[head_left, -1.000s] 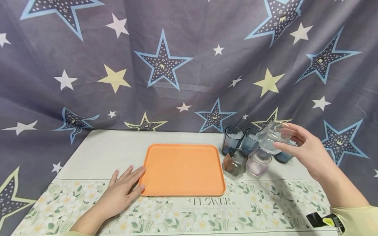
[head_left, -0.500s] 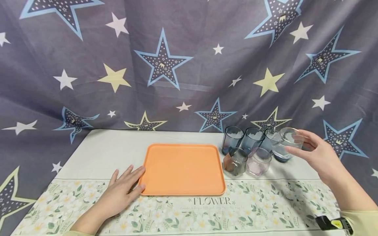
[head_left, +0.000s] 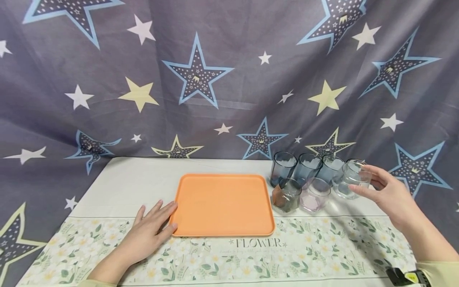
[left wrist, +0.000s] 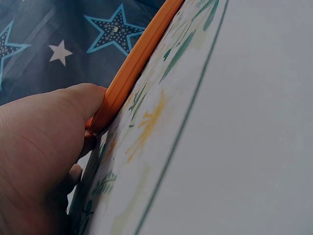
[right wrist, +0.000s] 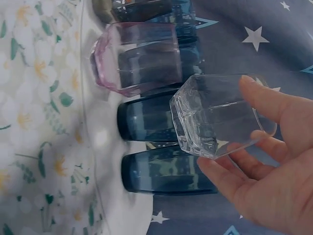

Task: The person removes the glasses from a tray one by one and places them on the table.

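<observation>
My right hand (head_left: 389,195) pinches a clear faceted glass (right wrist: 220,110) between thumb and fingers, at the right end of the group. In the right wrist view the glass is in the air, its thick base towards the table. To its left stand a pale pink glass (head_left: 315,196) and a smoky grey-brown glass (head_left: 287,196). Behind them, several taller blue glasses (head_left: 307,167) form a row; the rightmost is partly hidden by the clear glass. My left hand (head_left: 147,237) rests with fingers spread at the left edge of an orange tray (head_left: 222,205), thumb against its rim (left wrist: 124,78).
A white cloth with a floral band (head_left: 251,263) covers the table. At its back edge hangs a grey-blue curtain (head_left: 229,79) printed with stars. The tray lies flat, its right edge close to the smoky glass.
My right hand has carried the clear glass to the right and downward, from over the blue and pink glasses to beside the pink one. My left hand and the tray have stayed put.
</observation>
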Available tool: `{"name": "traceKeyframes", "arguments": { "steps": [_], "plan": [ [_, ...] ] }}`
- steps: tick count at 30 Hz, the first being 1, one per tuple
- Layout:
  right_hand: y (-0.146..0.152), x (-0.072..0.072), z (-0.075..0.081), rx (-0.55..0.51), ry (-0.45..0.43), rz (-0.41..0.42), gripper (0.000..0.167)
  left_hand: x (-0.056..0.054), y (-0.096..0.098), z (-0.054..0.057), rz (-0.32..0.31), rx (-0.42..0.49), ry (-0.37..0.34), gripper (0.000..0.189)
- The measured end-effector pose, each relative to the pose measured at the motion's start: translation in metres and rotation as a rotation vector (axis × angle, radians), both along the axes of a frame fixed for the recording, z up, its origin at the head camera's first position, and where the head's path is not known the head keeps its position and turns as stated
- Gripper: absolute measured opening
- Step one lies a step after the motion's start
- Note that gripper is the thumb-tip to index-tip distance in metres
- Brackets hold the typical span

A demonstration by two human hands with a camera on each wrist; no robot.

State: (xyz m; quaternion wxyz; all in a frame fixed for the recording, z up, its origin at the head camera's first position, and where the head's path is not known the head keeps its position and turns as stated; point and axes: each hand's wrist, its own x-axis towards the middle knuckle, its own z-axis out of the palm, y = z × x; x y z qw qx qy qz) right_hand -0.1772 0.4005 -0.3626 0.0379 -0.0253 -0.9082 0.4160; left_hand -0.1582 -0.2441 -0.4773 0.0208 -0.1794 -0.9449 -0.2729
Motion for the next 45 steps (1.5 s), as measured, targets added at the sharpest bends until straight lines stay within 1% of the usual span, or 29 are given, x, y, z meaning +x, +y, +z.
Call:
{"name": "traceKeyframes", "arguments": {
  "steps": [7, 12, 18, 24, 32, 41, 45],
  "plan": [
    [0.003, 0.002, -0.013, 0.010, 0.003, -0.013, 0.094, 0.000, 0.001, 0.002, 0.000, 0.001, 0.005, 0.068],
    [0.007, 0.003, -0.023, 0.006, -0.025, -0.022, 0.095, 0.000, 0.001, 0.003, -0.001, 0.001, 0.008, 0.069],
    [0.008, 0.002, -0.036, -0.013, -0.083, -0.027, 0.099, 0.001, 0.001, 0.002, 0.000, 0.005, -0.002, 0.069],
    [0.007, -0.001, -0.046, -0.029, -0.084, -0.031, 0.098, 0.002, 0.002, 0.003, 0.005, 0.008, -0.013, 0.068],
    [0.004, -0.001, -0.051, -0.066, -0.136, -0.035, 0.102, 0.002, 0.002, 0.002, 0.009, 0.006, 0.000, 0.068],
    [0.005, -0.003, -0.056, -0.109, -0.152, -0.005, 0.102, 0.002, 0.002, 0.002, 0.004, 0.031, -0.014, 0.069],
    [0.006, -0.003, -0.059, -0.094, -0.152, 0.007, 0.100, 0.001, 0.002, 0.002, 0.002, 0.030, -0.016, 0.069]
  ]
}}
